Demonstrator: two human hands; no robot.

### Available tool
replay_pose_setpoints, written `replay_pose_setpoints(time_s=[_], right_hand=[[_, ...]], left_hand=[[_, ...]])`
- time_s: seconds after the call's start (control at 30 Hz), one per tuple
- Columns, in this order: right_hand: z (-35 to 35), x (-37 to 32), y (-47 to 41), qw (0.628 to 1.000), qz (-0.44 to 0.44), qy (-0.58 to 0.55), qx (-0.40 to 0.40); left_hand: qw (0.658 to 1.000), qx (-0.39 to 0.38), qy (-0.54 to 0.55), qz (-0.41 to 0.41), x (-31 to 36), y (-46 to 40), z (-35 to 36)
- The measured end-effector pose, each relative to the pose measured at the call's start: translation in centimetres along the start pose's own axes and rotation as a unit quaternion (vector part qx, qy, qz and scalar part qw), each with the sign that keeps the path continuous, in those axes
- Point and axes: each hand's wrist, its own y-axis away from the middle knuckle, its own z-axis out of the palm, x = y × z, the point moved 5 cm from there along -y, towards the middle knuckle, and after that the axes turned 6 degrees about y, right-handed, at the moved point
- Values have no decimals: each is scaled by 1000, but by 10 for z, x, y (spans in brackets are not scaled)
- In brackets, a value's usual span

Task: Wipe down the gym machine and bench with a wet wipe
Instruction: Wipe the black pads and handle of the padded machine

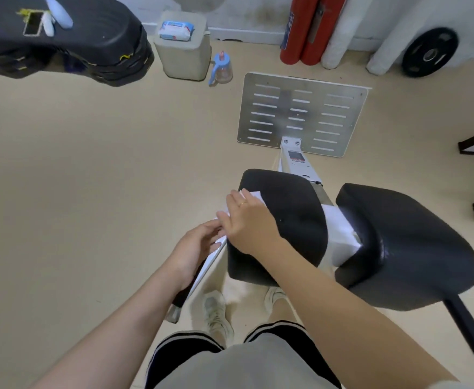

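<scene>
A gym machine stands before me with two black pads: a left pad (292, 217) and a right pad (407, 242), joined by a white frame (339, 234). A slotted metal footplate (303, 113) lies beyond on the floor. My right hand (247, 223) presses a white wet wipe (254, 195) flat against the left pad's left edge. My left hand (196, 248) rests just beside it, its fingers touching the wipe's lower corner and a white bar (207, 268) of the machine.
A pack of wet wipes (175, 30) lies on a grey box (183, 51) by the wall, with a blue cup (221, 69) beside it. Stacked black step platforms (84, 43) sit at upper left. Red cylinders (308, 29) and a weight plate (429, 51) stand along the wall.
</scene>
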Motion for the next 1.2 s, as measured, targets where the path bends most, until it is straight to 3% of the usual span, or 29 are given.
replay_pose_setpoints(time_s=[0.13, 0.27, 0.47, 0.57, 0.63, 0.7, 0.8, 1.03, 1.2], right_hand=[[3, -12, 23, 996, -39, 82, 12], [-11, 43, 65, 987, 113, 67, 97], [3, 92, 98, 955, 271, 81, 86], [7, 49, 83, 957, 231, 126, 127], [14, 9, 69, 968, 168, 75, 173], [27, -27, 61, 981, 110, 34, 157], [49, -36, 64, 983, 50, 62, 164], [45, 79, 120, 954, 157, 108, 231], [54, 85, 132, 932, 203, 83, 290]], left_hand=[[997, -70, 7, -20, -1, 9, 7], [993, -105, -48, -26, -1, 9, 11], [988, -126, -85, -28, -7, 5, 7], [988, -130, -81, -20, -8, 5, 7], [990, -125, -63, -20, -9, 2, 5], [991, -124, -24, -32, -11, 1, 2], [991, -122, 17, -43, -18, 0, -1], [997, -72, 37, 20, -36, 0, 7], [996, -62, 18, 59, -47, 0, 12]])
